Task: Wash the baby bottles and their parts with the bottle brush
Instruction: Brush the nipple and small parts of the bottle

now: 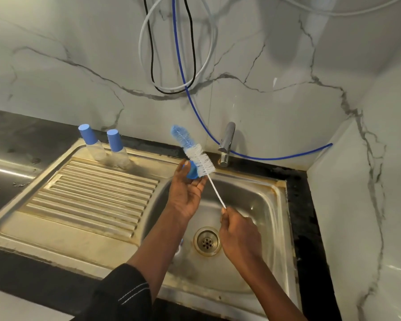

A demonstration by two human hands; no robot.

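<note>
My left hand is raised over the sink basin and holds a small blue bottle cap in its fingers. My right hand pinches the thin white handle of the bottle brush. The brush points up and to the left, and its white bristles lie against the cap, with the blue bristle tip beyond. Two clear baby bottles with blue caps stand upright at the back of the ribbed drainboard.
A chrome tap stands behind the basin, and the drain lies at its bottom. A blue hose and looped cables hang on the marble wall. Black counter surrounds the sink, and a wall closes the right side.
</note>
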